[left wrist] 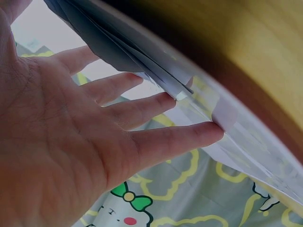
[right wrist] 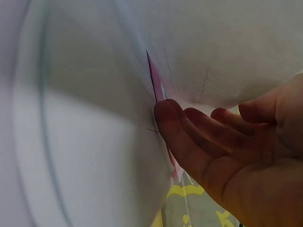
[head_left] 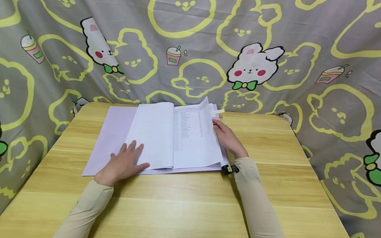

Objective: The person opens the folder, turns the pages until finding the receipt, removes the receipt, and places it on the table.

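An open file of printed sheets lies on the table in a lilac folder [head_left: 114, 120]. My left hand [head_left: 122, 165] rests with spread fingers on the blank left-hand page [head_left: 153, 132], near its lower left; the left wrist view shows those fingers [left wrist: 175, 137] straight against the paper. At the right side of the file, my right hand [head_left: 227, 137] reaches under the raised edge of a sheet printed with a table [head_left: 189, 132]. Its fingertips are hidden by that sheet from above. In the right wrist view, the gently bent fingers [right wrist: 184, 137] touch paper beneath the lifted sheet.
A pale tab [head_left: 218, 111] sticks out at the folder's upper right. The wooden table [head_left: 190, 205] extends in front and to both sides. Behind it hangs a grey curtain [head_left: 202, 43] with cartoon prints. A black strap device [head_left: 230, 169] sits at the right wrist.
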Demonstrator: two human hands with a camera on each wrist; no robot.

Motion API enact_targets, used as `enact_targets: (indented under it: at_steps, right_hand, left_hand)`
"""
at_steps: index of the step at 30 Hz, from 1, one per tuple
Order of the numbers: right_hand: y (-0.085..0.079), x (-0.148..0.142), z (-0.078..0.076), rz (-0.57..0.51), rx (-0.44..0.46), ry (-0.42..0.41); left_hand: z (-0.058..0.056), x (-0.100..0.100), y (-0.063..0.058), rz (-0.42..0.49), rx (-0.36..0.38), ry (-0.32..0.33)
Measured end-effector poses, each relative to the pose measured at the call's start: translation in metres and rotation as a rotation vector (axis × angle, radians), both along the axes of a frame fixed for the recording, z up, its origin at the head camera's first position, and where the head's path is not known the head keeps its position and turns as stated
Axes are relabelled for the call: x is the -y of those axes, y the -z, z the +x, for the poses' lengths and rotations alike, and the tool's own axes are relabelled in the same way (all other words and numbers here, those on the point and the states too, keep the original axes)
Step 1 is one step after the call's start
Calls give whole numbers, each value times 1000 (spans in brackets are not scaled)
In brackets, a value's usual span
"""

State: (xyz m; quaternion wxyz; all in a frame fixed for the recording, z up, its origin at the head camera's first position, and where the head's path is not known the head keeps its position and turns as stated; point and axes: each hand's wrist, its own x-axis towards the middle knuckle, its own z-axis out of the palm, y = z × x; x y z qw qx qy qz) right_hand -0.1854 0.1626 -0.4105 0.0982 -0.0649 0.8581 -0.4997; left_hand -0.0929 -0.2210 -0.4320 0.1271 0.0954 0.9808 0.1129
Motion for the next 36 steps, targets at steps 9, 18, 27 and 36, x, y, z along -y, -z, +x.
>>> enact_targets:
  at_steps: [9,18,27,36]
  right_hand:
    - [4,10,1,-30,42,-38]
    - [11,19,1,-33,23,-73]
    - [13,29,4,6,-9,-86]
    - [17,38,6,24,-2,-105]
  left_hand:
    - [0,0,-1,-4,-4,4]
    - [0,1,1,-2,-1,1]
    - [0,1,1,13,2,-11]
    - [0,1,2,15,4,-13]
